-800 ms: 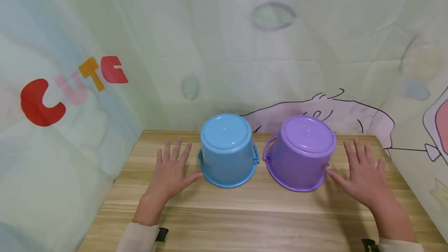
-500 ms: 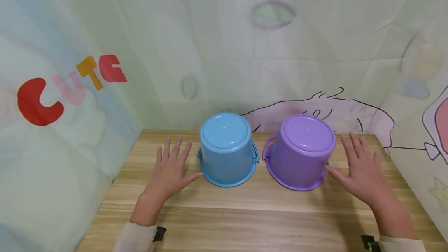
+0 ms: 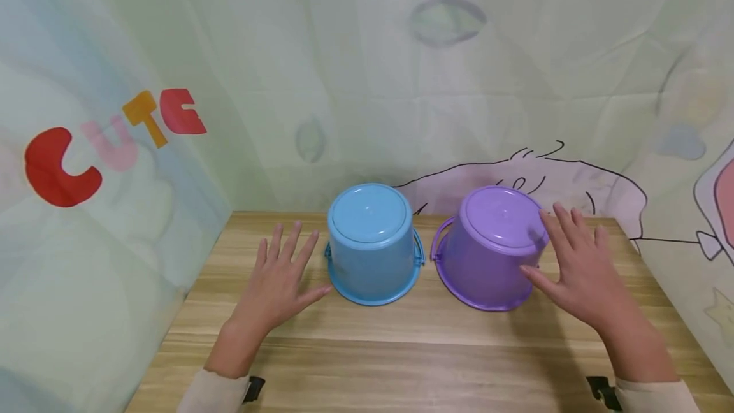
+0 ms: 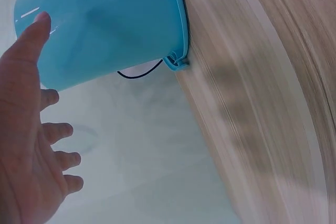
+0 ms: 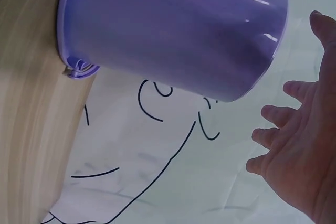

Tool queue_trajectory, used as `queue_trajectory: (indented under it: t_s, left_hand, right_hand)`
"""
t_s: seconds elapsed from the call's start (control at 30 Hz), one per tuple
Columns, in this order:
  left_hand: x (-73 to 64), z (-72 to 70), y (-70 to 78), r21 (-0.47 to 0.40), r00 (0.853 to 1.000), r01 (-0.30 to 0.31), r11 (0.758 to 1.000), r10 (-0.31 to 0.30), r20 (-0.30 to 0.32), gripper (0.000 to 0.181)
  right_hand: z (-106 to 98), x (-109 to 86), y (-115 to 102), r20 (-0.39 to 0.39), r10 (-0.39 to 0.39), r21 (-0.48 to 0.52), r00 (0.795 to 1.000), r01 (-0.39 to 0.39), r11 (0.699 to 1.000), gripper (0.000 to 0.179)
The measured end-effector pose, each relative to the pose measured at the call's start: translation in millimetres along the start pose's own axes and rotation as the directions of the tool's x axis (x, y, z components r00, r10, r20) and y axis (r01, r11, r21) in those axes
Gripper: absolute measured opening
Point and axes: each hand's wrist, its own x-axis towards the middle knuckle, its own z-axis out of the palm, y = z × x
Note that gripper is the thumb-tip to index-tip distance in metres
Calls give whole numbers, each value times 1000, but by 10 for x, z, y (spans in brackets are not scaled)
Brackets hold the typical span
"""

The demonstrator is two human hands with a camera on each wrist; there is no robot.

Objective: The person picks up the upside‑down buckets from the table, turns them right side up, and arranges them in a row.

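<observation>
Two plastic buckets stand upside down on a wooden table. The blue bucket [image 3: 373,266] is in the middle of the head view, and the purple bucket [image 3: 487,273] stands to its right, with a gap between them. To the left of the blue bucket hovers my left hand [image 3: 278,285], fingers spread, holding nothing; the left wrist view shows this hand [image 4: 23,129] beside the blue wall. My right hand [image 3: 585,273] is raised at the purple bucket's right side, fingers spread. In the right wrist view that hand [image 5: 299,129] is apart from the purple bucket.
The wooden table [image 3: 367,368] reaches back to a printed cloth [image 3: 367,81] hanging behind and at both sides. Each bucket has a thin handle folded down near its rim. Dark straps show at both sleeves.
My right hand has moved up and a little left, so its thumb and fingertips now overlap the purple bucket in the head view. The left hand is almost still; both buckets stay put.
</observation>
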Motion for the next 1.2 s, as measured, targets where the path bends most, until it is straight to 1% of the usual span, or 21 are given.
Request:
queue_trajectory:
  t_s: [0.17,0.37,0.5,0.67,0.73,0.83,0.97,1.0,1.1,1.2]
  left_hand:
    - [-16,-15,-19,34,998,-53,998,54,-23,101]
    - [-27,-26,-31,53,992,-118,992,120,-44,99]
    - [-26,-23,-29,70,982,-170,983,175,-73,97]
    - [-25,-7,-29,90,969,-224,970,232,-90,98]
    - [-27,-4,-29,96,961,-251,963,260,-96,97]
    - [-23,8,-31,104,946,-293,950,304,-111,96]
    - [-17,33,-33,97,924,-345,934,356,-140,91]
    - [-17,42,-34,92,917,-358,929,369,-153,88]
    - [-20,75,-40,86,890,-401,912,410,-199,81]
    - [-28,109,-51,83,862,-438,895,445,-243,79]
  right_hand:
    - [6,64,-74,-1,-65,-26,998,65,998,98]
    - [49,128,-179,-36,-172,-20,984,172,985,93]
    - [86,168,-253,-59,-225,-10,973,225,974,91]
    - [138,215,-355,-79,-281,-6,956,282,959,92]
    - [157,232,-399,-78,-301,-1,950,302,953,91]
    - [194,250,-467,-89,-344,2,935,345,939,87]
    - [253,255,-560,-105,-404,9,909,407,913,83]
    - [270,253,-582,-106,-416,14,903,420,907,82]
    - [312,247,-635,-94,-438,33,894,442,896,81]
    - [373,246,-678,-80,-464,52,882,468,882,78]
